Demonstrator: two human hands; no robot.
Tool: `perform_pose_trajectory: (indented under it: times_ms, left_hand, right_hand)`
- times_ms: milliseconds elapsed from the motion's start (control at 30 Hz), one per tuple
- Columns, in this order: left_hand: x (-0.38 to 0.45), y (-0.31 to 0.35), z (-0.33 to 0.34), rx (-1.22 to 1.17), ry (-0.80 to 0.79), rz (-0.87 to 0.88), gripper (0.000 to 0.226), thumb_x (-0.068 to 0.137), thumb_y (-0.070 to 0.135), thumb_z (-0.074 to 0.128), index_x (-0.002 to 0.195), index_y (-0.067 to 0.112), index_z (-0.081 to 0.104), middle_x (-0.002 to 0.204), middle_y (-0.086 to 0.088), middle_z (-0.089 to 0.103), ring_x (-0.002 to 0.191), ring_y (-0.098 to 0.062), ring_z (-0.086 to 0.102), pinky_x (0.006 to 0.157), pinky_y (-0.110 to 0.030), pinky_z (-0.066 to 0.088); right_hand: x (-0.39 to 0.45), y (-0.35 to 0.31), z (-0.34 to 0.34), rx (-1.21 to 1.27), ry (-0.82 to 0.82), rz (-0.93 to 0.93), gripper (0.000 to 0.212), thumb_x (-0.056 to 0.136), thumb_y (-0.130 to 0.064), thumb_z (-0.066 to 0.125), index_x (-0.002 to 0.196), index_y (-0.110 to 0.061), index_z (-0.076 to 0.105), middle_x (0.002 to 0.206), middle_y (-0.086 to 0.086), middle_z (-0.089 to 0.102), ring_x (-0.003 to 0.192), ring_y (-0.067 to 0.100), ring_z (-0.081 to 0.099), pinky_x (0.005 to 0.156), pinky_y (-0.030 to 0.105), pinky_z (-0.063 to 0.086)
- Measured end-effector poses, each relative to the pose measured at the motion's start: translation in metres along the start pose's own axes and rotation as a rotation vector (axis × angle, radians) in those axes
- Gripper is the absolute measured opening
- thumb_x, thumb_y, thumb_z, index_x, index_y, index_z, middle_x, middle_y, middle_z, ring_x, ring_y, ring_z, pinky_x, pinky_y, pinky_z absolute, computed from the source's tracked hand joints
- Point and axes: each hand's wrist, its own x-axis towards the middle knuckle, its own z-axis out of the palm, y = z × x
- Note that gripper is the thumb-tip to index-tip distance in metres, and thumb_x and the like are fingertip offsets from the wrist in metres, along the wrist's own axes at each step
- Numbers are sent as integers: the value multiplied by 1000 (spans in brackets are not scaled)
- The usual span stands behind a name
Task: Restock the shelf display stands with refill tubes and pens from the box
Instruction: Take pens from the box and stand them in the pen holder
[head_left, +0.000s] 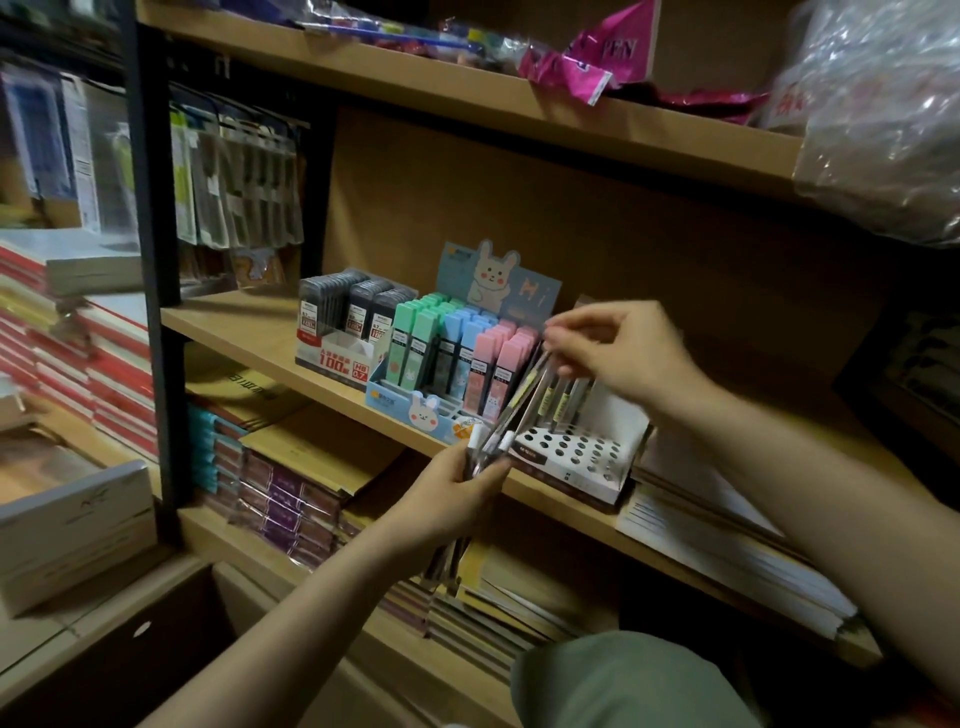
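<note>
My left hand (457, 493) grips a bundle of clear pens (506, 415) by their lower ends, in front of the middle shelf edge. My right hand (618, 353) pinches the upper end of one pen in that bundle. Just behind stands a white pen stand (576, 457) with a grid of round holes; a few pens (563, 397) stand in its back rows. To its left, a rabbit-print stand (410, 402) holds green, blue and pink refill tubes (457, 348). Farther left, a white stand (343, 358) carries dark refill tubes (353, 306).
The wooden middle shelf (244, 325) has bare board at its left end. Stacked notebooks (291, 499) fill the shelf below. White paper packs (717, 540) lie right of the pen stand. A dark box (135, 649) sits at the lower left. Bagged goods (883, 119) overhang the top shelf.
</note>
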Motion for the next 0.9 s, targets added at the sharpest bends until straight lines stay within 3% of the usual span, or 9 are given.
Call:
perform_pose_trajectory:
  times_ms: [133, 300, 400, 500, 600, 700, 833, 900]
  left_hand:
    - [-1, -6, -10, -128, 52, -88, 18, 100, 26, 47, 101, 9, 53, 70, 1, 50, 53, -7, 46, 52, -22, 40]
    - [2, -4, -11, -217, 43, -58, 22, 100, 30, 47, 95, 9, 49, 63, 3, 50, 49, -8, 44, 46, -20, 40]
    - [4, -3, -8, -208, 31, -53, 25, 99, 34, 49, 92, 10, 49, 62, 3, 47, 49, -9, 41, 46, -21, 37]
    - [6, -4, -8, -254, 35, -76, 24, 99, 34, 49, 96, 10, 49, 64, 3, 46, 50, -7, 40, 46, -20, 37]
    - [7, -5, -10, -303, 34, -108, 20, 99, 31, 49, 97, 11, 49, 64, 4, 47, 50, -6, 41, 46, -19, 37]
    - [9, -6, -12, -322, 61, -146, 19, 99, 29, 49, 102, 11, 50, 67, 3, 48, 50, -6, 42, 47, -20, 38]
    - [11, -7, -9, -322, 80, -174, 20, 100, 29, 48, 100, 10, 50, 68, 1, 48, 51, -7, 43, 47, -20, 39]
    - [11, -6, -8, -335, 62, -182, 20, 101, 28, 47, 98, 9, 49, 66, 1, 48, 50, -7, 43, 46, -19, 39]
  right_hand:
    - [10, -5, -42, -70, 75, -32, 15, 89, -6, 65, 101, -13, 68, 95, 8, 72, 79, 14, 73, 70, 21, 59]
    - [9, 16, -62, -560, 196, -109, 15, 89, -21, 67, 104, -19, 69, 99, -2, 69, 86, 6, 67, 74, 20, 53]
    - [8, 32, -53, -609, 224, -149, 19, 90, -21, 66, 108, -16, 69, 107, 2, 68, 98, 11, 62, 85, 22, 50]
    - [12, 42, -45, -635, 266, -160, 20, 91, -22, 65, 109, -15, 70, 114, 3, 66, 110, 11, 48, 88, 18, 38]
    - [17, 44, -46, -601, 227, -138, 18, 90, -21, 66, 106, -16, 71, 111, 3, 68, 109, 14, 56, 94, 30, 48]
    - [19, 43, -48, -593, 164, -157, 15, 89, -21, 68, 102, -16, 71, 101, 3, 71, 87, 10, 67, 77, 19, 54]
    - [26, 45, -45, -582, 210, -128, 21, 86, -20, 71, 106, -13, 69, 103, 4, 68, 93, 15, 66, 74, 17, 53]
    - [31, 46, -41, -597, 268, -98, 22, 85, -20, 72, 105, -13, 68, 103, 2, 66, 92, 12, 62, 68, 11, 45]
